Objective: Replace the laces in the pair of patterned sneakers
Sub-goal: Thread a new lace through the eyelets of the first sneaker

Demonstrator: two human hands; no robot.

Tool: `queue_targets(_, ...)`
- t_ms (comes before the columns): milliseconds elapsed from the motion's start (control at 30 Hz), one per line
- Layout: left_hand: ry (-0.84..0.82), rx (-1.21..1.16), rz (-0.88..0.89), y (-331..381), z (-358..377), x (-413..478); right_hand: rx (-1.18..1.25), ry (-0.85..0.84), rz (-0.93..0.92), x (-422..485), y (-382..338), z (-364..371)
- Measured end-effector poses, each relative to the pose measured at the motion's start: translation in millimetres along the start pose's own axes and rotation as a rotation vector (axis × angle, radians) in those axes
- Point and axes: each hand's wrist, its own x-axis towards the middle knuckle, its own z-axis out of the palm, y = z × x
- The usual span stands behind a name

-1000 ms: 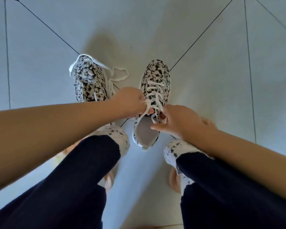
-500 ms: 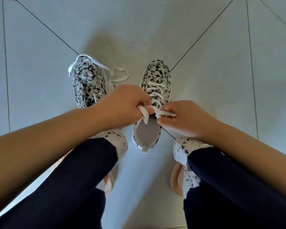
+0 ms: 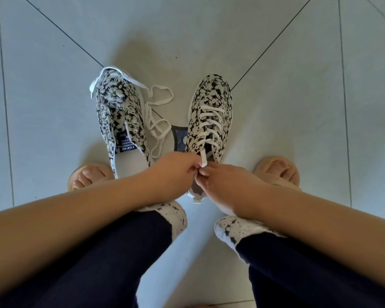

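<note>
Two black-and-white floral sneakers stand on the tiled floor. The right sneaker [image 3: 211, 107] is threaded with a white lace [image 3: 208, 124] up to its top eyelets. My left hand [image 3: 176, 172] and my right hand [image 3: 222, 183] meet over its opening and pinch the lace ends between their fingertips. The left sneaker [image 3: 118, 112] lies tilted on its side with no lace in its eyelets. A loose white lace [image 3: 158, 121] is draped over its toe and curls on the floor between the two shoes.
My feet in peach slippers [image 3: 87, 176] [image 3: 278, 172] stand on either side of the sneakers. My knees in dark trousers [image 3: 111, 252] fill the bottom of the view. A small dark patch [image 3: 179, 138] lies on the floor between the shoes.
Both hands have drawn back toward me and come together over the right sneaker's opening, still pinching the lace ends. The view has shifted so that my slippered feet now show.
</note>
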Motion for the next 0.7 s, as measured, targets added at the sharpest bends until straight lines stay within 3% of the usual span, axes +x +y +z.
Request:
queue_targets(67, -0.015, -0.023, -0.027, -2, 4, 5, 0.073, 0.025, -0.027, -2, 8, -1)
queue_targets(200, -0.050, -0.099, -0.049, -2, 5, 12, 0.208, 0.374, 0.017, -7, 23, 2)
queue_targets(267, -0.076, -0.067, -0.040, 2, 0, 10, 0.234, 0.472, 0.063, -8, 26, 2)
queue_targets(367, 0.049, -0.055, 0.004, -3, -8, 4, 0.339, 0.530, 0.090, -8, 23, -1)
queue_targets(500, 0.257, -0.176, -0.059, -19, -10, -2, 0.405, 0.463, 0.212, -2, 22, -3)
queue_targets(633, 0.286, -0.310, -0.134, -28, -6, 1, 0.218, 0.334, 0.112, 4, 15, -4)
queue_targets(700, 0.219, -0.233, -0.154, -33, -4, 1, 0.123, 0.231, 0.076, 5, 12, -6)
